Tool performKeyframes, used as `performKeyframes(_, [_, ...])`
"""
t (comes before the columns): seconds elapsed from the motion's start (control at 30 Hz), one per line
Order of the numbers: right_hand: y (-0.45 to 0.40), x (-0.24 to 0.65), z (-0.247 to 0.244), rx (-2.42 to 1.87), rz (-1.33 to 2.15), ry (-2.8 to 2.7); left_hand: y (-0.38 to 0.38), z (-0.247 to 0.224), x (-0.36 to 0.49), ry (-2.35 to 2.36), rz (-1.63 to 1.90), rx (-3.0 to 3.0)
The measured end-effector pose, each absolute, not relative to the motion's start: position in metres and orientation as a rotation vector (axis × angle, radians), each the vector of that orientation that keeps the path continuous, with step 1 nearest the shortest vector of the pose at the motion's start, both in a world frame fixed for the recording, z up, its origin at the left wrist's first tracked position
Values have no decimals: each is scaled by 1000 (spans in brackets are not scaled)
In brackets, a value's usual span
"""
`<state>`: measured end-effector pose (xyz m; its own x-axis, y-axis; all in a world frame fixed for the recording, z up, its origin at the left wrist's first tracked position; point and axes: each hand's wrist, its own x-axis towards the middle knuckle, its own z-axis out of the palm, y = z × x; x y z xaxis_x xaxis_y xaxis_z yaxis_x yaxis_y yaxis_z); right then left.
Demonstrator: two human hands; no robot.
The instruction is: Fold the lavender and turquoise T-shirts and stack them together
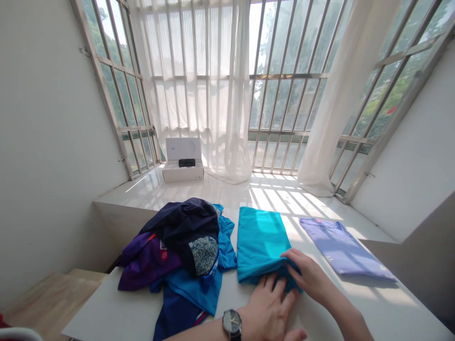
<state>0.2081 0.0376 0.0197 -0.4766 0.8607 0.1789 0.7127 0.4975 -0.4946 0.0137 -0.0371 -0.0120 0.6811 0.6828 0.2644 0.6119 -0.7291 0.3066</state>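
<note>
- Left hand: fingers released, spread against a folded teal T-shirt
- Right hand: fingers curled over its bunched hem, grip unclear
- Hem calls for smoothing flat
- Clothes heap left of fingers, lilac shirt right

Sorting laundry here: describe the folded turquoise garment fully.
The folded turquoise garment, soft-looking fabric, forms a long flat rectangle on the white table, between a heaped clothes pile and a folded lavender top. Its near end bunches under the right hand; the left hand touches that edge.
</note>
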Motion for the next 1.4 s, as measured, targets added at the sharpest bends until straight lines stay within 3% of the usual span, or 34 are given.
performKeyframes(0.37, [38, 212, 25, -1269, 541, -2305, -32, -10, 23, 1121, 520, 2694])
performKeyframes(0.7, [26, 209, 31, -1315, 828, -2403, -33, -24, 26, 1135, 595, 2685])
performKeyframes(1.0, [28, 209, 27, -1429, 847, -2383, -31, -31, 31, 1172, 682, 2957])
performKeyframes(1.4, [29, 210, 27, -1482, 808, -2400, -18, 2, 9, 1308, 758, 3046])
